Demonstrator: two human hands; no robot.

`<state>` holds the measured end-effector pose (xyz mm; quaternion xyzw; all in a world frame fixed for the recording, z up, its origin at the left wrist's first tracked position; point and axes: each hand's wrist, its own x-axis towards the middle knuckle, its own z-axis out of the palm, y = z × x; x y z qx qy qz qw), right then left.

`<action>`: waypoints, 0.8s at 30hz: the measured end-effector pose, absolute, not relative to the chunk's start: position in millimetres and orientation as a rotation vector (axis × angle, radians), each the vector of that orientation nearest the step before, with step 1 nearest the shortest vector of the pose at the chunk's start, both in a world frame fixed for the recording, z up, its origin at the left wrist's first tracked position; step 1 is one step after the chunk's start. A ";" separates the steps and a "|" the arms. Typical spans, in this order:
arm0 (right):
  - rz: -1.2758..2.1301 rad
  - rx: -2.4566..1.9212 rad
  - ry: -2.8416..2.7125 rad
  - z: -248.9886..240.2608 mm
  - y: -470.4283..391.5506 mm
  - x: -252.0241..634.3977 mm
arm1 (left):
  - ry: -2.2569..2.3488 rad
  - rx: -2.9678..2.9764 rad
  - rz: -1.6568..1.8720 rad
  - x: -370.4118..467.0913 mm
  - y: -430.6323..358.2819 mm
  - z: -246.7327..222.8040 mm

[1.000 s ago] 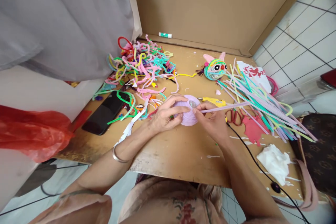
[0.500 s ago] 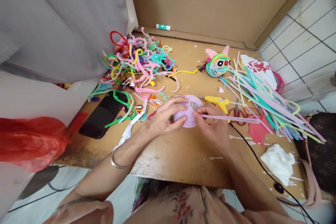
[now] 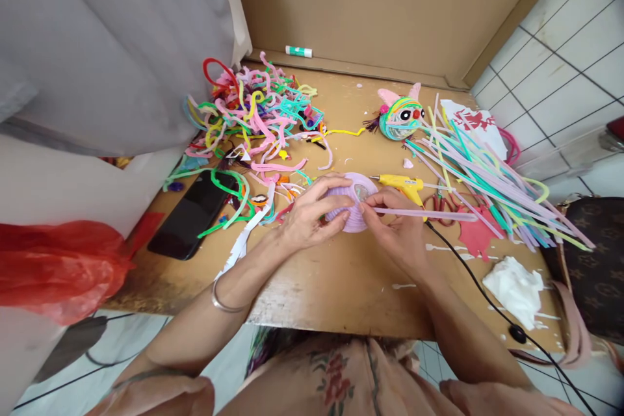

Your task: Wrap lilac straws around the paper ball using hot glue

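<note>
A round ball (image 3: 359, 220) wound with lilac pipe cleaner sits in front of me, with a small unwrapped patch near its middle. My left hand (image 3: 319, 211) is closed around the ball's left side, thumb below and fingers above. Beside the bare patch, my right hand (image 3: 397, 227) pinches a lilac pipe cleaner (image 3: 433, 213) against the ball. The free length of that strand stretches out to the right, over a yellow glue gun (image 3: 404, 186) lying just behind my right hand.
Tangled pipe cleaners (image 3: 263, 104) heap at the back left, near a black phone (image 3: 192, 214). A decorated ball with ears (image 3: 400, 118) stands behind straight pipe cleaners (image 3: 492, 169). Scissors (image 3: 441, 201), red felt (image 3: 475, 234), crumpled tissue (image 3: 514, 289) and a black cable (image 3: 468, 279) lie right.
The view has shifted slightly. Both hands keep their hold on the ball and the strand, and the strand's free end sits a little higher.
</note>
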<state>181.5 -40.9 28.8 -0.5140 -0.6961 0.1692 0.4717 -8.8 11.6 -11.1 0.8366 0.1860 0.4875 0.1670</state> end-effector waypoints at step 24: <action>0.472 -1.320 -1.601 27.1 -31.3 180.5 | 0.610 2.244 1.337 -6.2 21.5 -19.1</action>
